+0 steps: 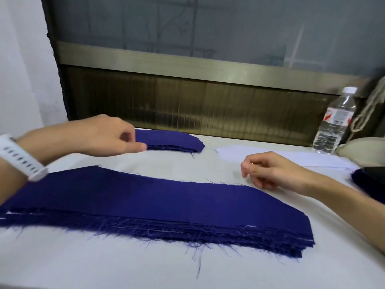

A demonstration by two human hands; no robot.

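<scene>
Blue cut-fabric stack (173, 139) lies at the far side of the white table (187, 167), beyond a larger stack (145, 207) of the same cloth; it looks light, limp and fray-prone, so one ply is best pinched at the near frayed edge and peeled gently. Left hand (108, 136) curls fingers and thumb at that edge, though whether a ply is pinched cannot be told. Right hand (268, 170) hovers loosely curled, holding nothing visible.
</scene>
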